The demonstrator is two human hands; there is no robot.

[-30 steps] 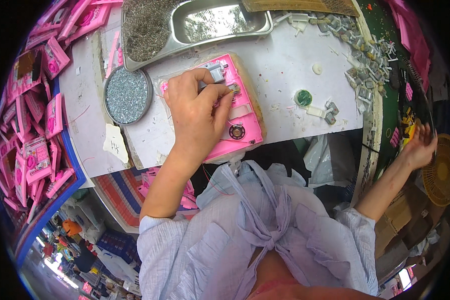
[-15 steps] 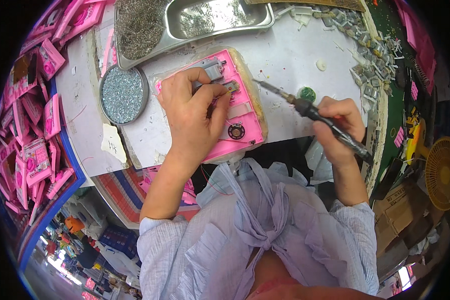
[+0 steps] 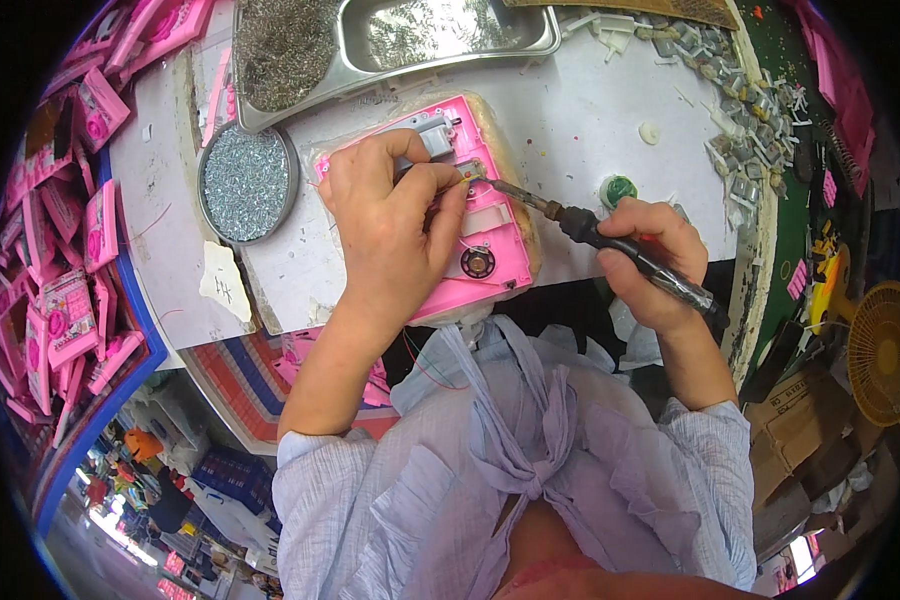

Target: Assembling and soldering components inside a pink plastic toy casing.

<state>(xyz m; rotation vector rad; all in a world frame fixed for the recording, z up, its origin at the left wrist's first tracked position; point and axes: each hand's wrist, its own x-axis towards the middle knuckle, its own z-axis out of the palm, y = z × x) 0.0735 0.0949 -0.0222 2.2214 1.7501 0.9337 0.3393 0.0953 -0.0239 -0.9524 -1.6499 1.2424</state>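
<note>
A pink plastic toy housing (image 3: 512,262) lies open on a padded rest at the table's front edge, with a round black speaker (image 3: 477,262) and a grey motor box (image 3: 432,136) in it. My left hand (image 3: 390,215) rests over its left side, thumb and forefinger pinched on what looks like a thin wire, mostly hidden. Beside those fingertips is a small metal part (image 3: 473,168). My right hand (image 3: 658,258) grips a black soldering iron (image 3: 620,245); its tip reaches the metal part, close to my left fingertips.
A round dish of small screws (image 3: 245,185) stands left, below a steel tray (image 3: 390,72) of small metal pieces. Pink housings (image 3: 70,310) are piled far left. A green-rimmed small pot (image 3: 618,190) sits near the iron. Loose grey and white parts (image 3: 745,140) cover the right edge.
My right hand has moved left and brought the soldering iron's tip to the metal part by my left fingers. My left hand stays pinched at nearly the same spot.
</note>
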